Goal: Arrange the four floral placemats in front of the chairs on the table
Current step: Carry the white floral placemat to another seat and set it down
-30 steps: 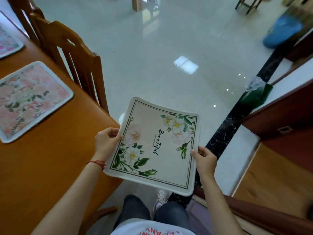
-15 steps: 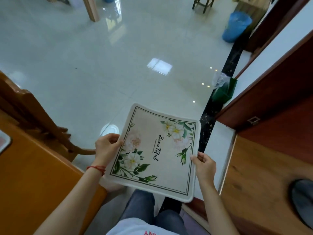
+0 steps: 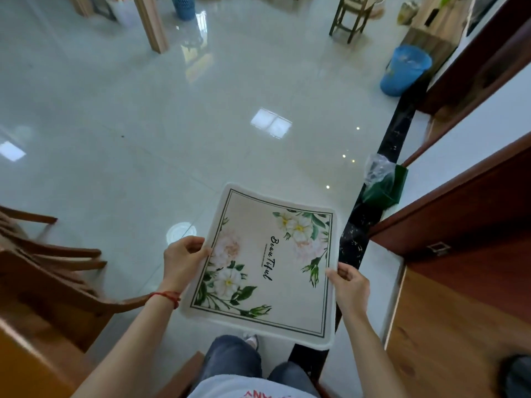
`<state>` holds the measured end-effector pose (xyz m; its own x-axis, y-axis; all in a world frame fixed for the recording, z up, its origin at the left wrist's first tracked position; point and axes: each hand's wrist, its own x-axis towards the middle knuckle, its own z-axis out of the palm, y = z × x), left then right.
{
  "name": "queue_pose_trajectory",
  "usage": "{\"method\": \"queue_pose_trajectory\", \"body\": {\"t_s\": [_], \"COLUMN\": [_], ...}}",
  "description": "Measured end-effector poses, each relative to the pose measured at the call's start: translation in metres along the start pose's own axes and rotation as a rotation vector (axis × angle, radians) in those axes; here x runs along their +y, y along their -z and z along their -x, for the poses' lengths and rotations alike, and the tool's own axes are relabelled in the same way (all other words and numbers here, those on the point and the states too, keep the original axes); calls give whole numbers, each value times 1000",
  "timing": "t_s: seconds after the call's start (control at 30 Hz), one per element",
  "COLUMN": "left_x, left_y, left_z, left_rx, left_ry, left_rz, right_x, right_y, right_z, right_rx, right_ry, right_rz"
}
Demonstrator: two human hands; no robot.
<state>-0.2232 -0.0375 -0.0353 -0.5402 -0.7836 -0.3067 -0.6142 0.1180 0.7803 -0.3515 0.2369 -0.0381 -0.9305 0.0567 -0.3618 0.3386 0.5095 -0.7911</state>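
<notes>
Cream floral placemat [image 3: 267, 265] held flat in the air above the pale tiled floor [image 3: 143, 124], its printed word running away from the person. The left hand [image 3: 184, 258] pinches its left edge; the right hand [image 3: 349, 287] pinches its right edge. A wooden chair [image 3: 48, 268] stands left.

A glossy pale tiled floor [image 3: 143, 116] fills most of the view. On it at two o'clock stands a blue bin [image 3: 405, 70], at one o'clock a wooden stool [image 3: 352, 15], at nine o'clock a wooden chair [image 3: 48, 268]. At eight o'clock shows the orange-brown corner of the desk [image 3: 26, 366].
</notes>
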Motion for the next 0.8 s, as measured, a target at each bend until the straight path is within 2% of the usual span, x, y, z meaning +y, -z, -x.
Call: {"method": "queue_pose_trajectory", "body": {"t_s": [0.37,0.8], "left_x": [13,-10], "left_y": [37,71], "left_z": [-74,-106], "left_rx": [245,701], "left_ry": [171,478], "left_rz": [158,325], "right_x": [-117,-246], "right_y": [-99,-250], "right_z": [-91,-146], "right_rx": [-249,-778], "right_ry": [272,417], "right_rz": [107,255]}}
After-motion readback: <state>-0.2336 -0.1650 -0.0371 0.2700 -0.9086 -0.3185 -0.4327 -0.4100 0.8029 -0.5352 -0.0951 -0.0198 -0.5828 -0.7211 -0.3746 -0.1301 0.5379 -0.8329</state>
